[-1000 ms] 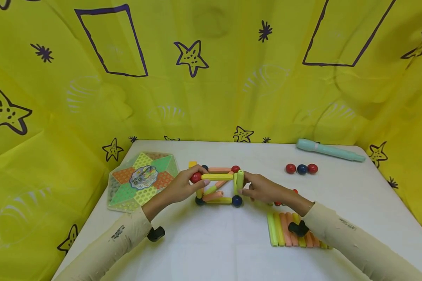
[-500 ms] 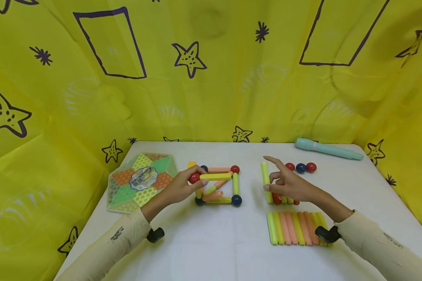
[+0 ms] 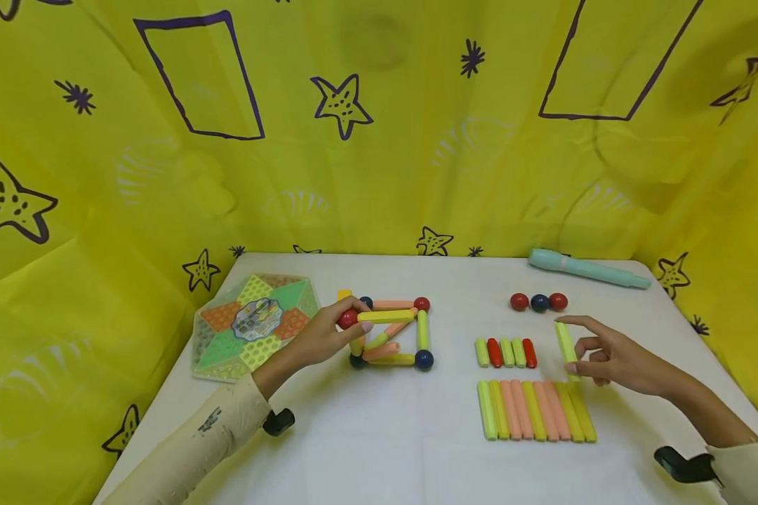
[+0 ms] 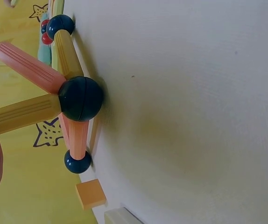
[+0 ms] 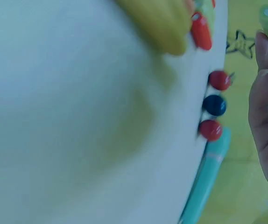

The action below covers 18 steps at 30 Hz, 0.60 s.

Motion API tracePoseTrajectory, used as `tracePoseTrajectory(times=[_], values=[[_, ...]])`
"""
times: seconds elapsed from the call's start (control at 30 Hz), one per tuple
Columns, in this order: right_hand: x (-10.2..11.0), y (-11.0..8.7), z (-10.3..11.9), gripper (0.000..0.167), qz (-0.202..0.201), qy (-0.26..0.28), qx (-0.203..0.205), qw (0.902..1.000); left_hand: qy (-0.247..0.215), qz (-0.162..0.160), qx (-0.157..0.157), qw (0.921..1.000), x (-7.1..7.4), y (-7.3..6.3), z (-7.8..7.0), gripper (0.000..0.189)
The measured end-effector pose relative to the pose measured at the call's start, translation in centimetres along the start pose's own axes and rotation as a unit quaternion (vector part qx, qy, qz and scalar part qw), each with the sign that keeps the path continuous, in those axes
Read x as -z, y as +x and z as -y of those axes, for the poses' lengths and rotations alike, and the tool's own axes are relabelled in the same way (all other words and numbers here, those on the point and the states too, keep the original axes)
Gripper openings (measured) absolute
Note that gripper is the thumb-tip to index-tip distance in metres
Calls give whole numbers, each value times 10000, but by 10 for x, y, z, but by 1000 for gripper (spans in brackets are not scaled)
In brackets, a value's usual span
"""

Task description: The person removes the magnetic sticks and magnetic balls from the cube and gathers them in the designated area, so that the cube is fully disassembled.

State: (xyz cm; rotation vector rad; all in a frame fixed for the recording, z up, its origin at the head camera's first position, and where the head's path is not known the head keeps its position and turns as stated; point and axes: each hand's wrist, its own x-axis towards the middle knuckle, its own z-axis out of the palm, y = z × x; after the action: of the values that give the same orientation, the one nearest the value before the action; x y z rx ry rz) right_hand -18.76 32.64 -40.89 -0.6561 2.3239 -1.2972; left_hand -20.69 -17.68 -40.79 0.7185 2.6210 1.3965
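In the head view my left hand [image 3: 328, 331] pinches a red ball [image 3: 349, 319] where a yellow rod [image 3: 385, 317] sticks out to the right. Below it on the table sits a frame of rods and balls, with a blue ball [image 3: 424, 360] and a red ball [image 3: 422, 304] at its right corners and a light green rod [image 3: 422, 330] between them. The left wrist view shows another blue ball [image 4: 80, 99] joining several rods. My right hand [image 3: 619, 359] holds a light green rod [image 3: 566, 349] between thumb and fingers, above the right end of the rod row.
Long rods [image 3: 537, 411] lie in a row at the right, with short green and red rods [image 3: 507, 353] behind them. Beyond are three balls [image 3: 539, 302] and a mint-coloured tube [image 3: 587, 268]. A patterned hexagonal box [image 3: 257, 324] lies left; a yellow curtain [image 3: 379, 175] surrounds the table.
My right hand has moved from the frame's right side out to the right, carrying the light green rod along. The left hand keeps its hold on the red ball, nearly still.
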Motion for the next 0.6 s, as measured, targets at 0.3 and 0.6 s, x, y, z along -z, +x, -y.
tracePoseTrajectory(times=[0.3, 0.6], values=[[4, -42, -44, 53, 740, 601, -183, 9953, 41, 10, 6, 10000, -1, 2, 1, 20], [-9, -47, -59, 49, 611, 458, -495, 9959, 62, -3, 45, 10000, -2, 2, 0, 21]])
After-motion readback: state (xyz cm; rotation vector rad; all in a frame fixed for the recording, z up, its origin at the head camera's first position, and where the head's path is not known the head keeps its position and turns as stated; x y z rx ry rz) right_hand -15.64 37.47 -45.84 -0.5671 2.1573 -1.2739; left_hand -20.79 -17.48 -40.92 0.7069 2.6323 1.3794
